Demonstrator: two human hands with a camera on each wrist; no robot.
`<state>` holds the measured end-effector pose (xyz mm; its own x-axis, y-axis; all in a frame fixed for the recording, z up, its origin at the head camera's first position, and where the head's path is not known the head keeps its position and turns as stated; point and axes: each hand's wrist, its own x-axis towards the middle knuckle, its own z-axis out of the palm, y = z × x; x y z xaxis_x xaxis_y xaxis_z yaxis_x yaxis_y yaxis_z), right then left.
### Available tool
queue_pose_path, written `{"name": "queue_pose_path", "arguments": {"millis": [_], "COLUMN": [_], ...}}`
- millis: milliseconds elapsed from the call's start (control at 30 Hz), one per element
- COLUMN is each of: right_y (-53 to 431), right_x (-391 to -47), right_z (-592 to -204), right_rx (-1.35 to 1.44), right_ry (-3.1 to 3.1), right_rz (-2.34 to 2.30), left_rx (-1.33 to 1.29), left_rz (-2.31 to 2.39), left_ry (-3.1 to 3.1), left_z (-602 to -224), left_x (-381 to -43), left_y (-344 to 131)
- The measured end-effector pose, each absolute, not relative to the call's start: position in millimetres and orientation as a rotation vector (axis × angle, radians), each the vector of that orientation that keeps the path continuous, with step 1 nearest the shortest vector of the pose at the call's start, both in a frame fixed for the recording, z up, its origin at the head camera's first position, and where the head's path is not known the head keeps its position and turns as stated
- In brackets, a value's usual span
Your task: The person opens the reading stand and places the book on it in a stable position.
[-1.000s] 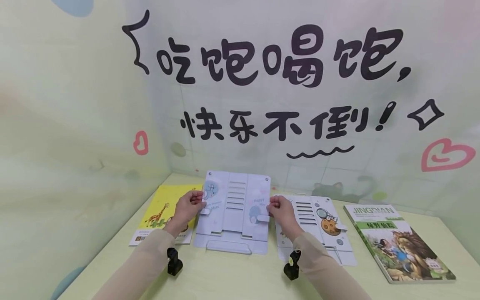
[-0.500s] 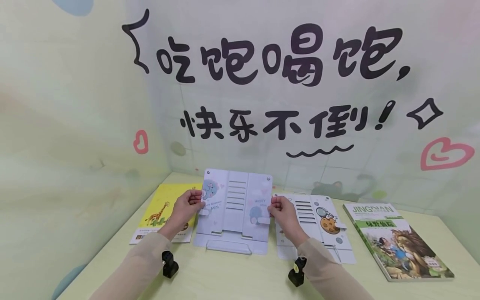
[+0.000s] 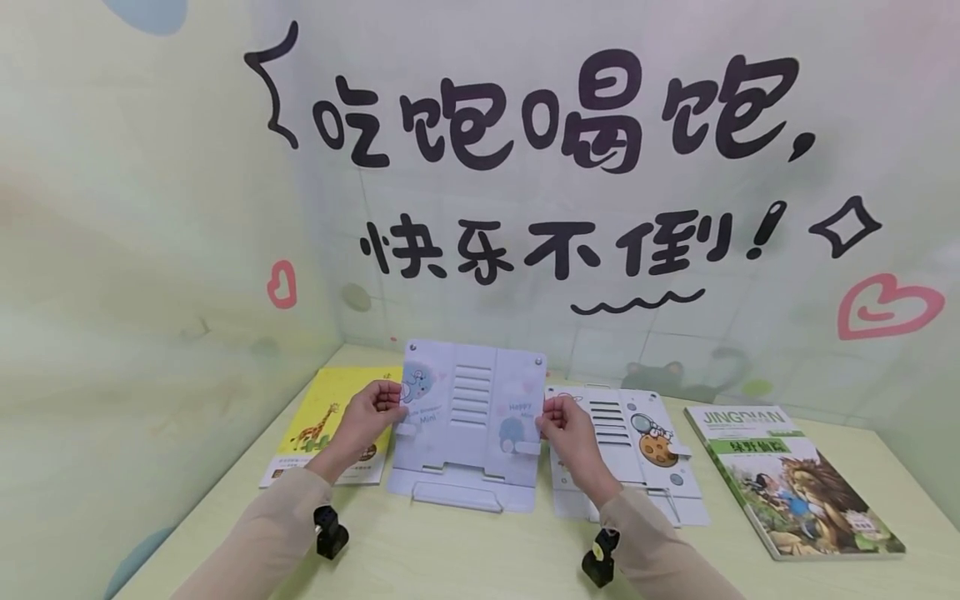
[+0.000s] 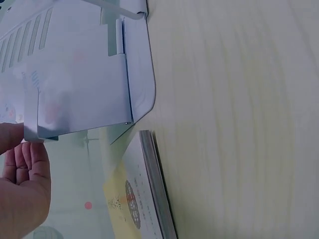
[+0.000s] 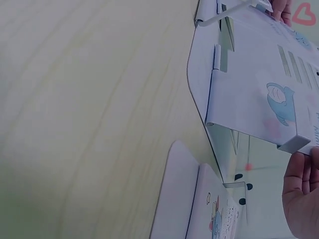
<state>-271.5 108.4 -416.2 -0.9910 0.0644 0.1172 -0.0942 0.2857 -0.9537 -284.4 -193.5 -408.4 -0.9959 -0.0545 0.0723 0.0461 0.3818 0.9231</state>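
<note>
A pale book stand (image 3: 472, 450) with blue dinosaur prints rises in the middle of the head view, its slotted back panel tilted up from a flat base plate. A wire bar (image 3: 456, 503) lies across the front of that base. My left hand (image 3: 366, 421) pinches the panel's left edge between thumb and fingers, near a small page clip (image 4: 31, 114). On the opposite edge my right hand (image 3: 568, 429) grips the panel in the same way, beside the other clip (image 5: 295, 144). In both wrist views the base plate lies against the wooden tabletop.
A yellow giraffe book (image 3: 330, 417) lies left of the stand. To the right is a second book stand (image 3: 652, 483) with astronaut prints, partly behind my right arm. Farther right lies a thick green and white book (image 3: 795, 483). A printed wall (image 3: 480, 325) closes off the back.
The dinosaur stand's back panel has tilted a little towards me while its base stays in place. Both wrists have moved slightly outwards and the hands keep their hold on the edges.
</note>
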Motion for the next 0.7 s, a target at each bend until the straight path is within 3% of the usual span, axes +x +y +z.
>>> {"name": "queue_pose_path", "arguments": {"millis": [467,700], "right_y": [108.2,108.2], "right_x": [-257.3,-255.5], "right_z": [-409.6,-412.5], "right_rx": [0.149,0.143], "right_ry": [-2.358,-2.35], "right_rz": [1.744,1.75], "left_rx": [-0.094,-0.213], "left_rz": [-1.65,-1.416], "left_ry": [-2.505,-2.142], "left_z": [-398.8,-364.6], "left_x": [-278.9,-285.5], "left_y": [-198.6,-174.6]}}
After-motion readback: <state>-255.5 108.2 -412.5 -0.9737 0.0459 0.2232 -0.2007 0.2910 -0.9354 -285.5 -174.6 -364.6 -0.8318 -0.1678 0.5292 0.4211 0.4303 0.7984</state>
